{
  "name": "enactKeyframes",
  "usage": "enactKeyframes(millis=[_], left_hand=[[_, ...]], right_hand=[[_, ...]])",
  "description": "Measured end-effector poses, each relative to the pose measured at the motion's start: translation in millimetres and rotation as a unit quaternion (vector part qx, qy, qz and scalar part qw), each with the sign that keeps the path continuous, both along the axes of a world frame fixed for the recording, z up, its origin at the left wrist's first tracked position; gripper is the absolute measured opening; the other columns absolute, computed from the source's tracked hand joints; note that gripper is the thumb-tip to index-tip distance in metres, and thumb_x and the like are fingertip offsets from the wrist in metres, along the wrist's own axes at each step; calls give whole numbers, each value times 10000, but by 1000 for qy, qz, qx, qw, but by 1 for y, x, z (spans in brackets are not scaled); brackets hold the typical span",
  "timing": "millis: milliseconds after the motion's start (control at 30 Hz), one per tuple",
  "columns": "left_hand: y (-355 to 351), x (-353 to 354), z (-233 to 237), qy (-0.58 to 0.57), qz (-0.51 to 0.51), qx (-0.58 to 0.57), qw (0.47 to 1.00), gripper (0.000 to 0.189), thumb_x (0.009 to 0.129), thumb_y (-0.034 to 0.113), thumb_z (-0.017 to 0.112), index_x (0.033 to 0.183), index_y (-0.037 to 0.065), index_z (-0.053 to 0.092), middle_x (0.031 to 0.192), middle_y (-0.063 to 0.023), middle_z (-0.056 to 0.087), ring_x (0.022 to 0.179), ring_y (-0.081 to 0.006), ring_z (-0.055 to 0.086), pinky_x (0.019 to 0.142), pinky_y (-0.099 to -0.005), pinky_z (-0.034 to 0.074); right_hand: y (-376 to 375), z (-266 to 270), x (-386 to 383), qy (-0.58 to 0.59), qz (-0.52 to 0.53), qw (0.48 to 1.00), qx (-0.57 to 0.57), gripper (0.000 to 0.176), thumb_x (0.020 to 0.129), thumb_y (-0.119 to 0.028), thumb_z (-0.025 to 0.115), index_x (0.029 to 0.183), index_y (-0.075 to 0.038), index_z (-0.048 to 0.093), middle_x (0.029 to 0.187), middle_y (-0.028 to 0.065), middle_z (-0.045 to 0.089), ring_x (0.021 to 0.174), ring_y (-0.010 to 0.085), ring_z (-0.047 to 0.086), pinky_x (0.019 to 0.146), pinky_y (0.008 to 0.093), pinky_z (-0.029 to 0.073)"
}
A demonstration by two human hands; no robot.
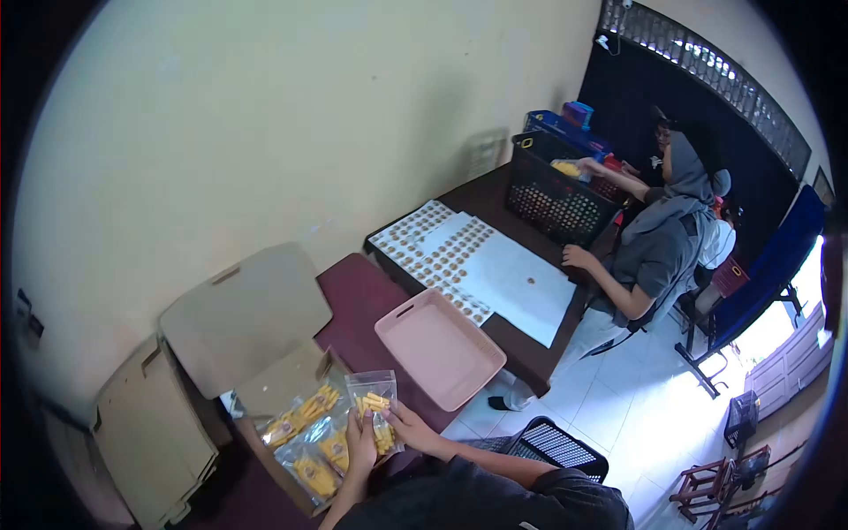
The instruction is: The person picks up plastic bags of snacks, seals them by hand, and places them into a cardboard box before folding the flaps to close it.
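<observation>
Just past your hands a pink tray [439, 346] lies at the edge of the bench [353, 296]. Further along, a seated co-worker [658, 256] reaches into a black basket [556, 190] beside white sheets [512, 283] dotted with small round pieces. Your left hand [360, 444] and right hand [411, 428] both grasp a clear bag [374, 402] of yellow pieces, held upright over the open cardboard box [265, 389], where more filled bags [309, 442] lie. The box's raised flap and the wall close your left side, while tiled floor opens on your right, with a black crate [556, 446] near your right arm.
</observation>
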State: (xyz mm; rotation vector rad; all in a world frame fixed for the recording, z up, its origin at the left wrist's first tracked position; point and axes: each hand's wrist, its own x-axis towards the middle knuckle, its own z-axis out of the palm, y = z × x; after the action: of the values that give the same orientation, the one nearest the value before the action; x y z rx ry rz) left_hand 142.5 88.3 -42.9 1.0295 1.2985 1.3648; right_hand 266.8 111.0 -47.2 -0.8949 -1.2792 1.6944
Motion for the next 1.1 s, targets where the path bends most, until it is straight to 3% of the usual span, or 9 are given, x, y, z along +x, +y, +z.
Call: enactKeyframes(millis=[167,333,467,500,600,700,767,833,1100], left_hand=[[-34,-51,15,109,58,11,992,294,938,264,433,1017,-16,477,835,-138,601,801,-186,575,726,-306,438],[-65,-92,23,166,88,14,982,378,958,317,354,1076,-24,466,908,-148,599,859,-207,575,754,-309,433],[-83,-122,-5,57,156,60,984,415,953,297,369,1195,-36,423,1053,-199,561,975,-265,550,836,-333,417],[-87,-124,4,107,156,41,981,402,944,274,398,1198,-36,421,1061,-202,559,983,-270,550,841,-338,416],[-94,-141,-10,188,169,38,967,397,916,222,468,1213,-35,407,1087,-203,554,1009,-271,543,854,-344,413],[-96,-151,-6,217,194,58,955,397,918,226,466,1215,-30,404,1066,-196,571,980,-268,564,824,-334,433],[-100,-151,26,95,189,10,977,383,924,222,456,1211,-25,404,1037,-184,590,941,-244,586,788,-326,451],[-100,-161,23,70,190,39,978,342,940,231,422,1188,-5,417,972,-132,602,866,-183,580,746,-299,454],[-93,-151,11,-42,165,63,983,432,960,292,363,1276,-1,332,1193,-137,469,1096,-172,440,904,-278,364]], right_hand=[[-15,-10,-51,22,81,996,15,382,923,-173,485,1246,2,382,1149,67,515,1062,121,467,907,277,376],[-27,-5,-90,-24,148,988,26,367,932,-209,464,1224,7,414,1120,68,531,1024,115,480,882,266,387],[-40,14,-122,34,167,985,-31,352,928,-231,471,1184,10,457,1053,59,565,979,109,503,849,252,400],[-42,40,-123,-82,176,981,-18,355,913,-253,502,1149,12,478,980,54,580,895,99,521,781,244,420],[-44,-14,-146,-73,154,985,30,361,899,-281,524,1105,15,496,916,49,577,819,82,512,713,233,424],[-41,14,-151,-170,187,967,14,352,901,-280,520,1084,21,519,900,32,564,789,74,495,690,231,416],[-43,31,-160,-206,212,955,-7,346,907,-275,511,1086,21,526,895,23,562,798,74,489,706,231,412],[-40,38,-170,5,191,981,-19,347,924,-266,477,1120,16,527,884,7,548,810,73,463,735,228,393],[-10,54,-158,-79,320,943,43,363,916,-289,495,1137,0,503,963,24,553,885,84,480,804,238,386]])
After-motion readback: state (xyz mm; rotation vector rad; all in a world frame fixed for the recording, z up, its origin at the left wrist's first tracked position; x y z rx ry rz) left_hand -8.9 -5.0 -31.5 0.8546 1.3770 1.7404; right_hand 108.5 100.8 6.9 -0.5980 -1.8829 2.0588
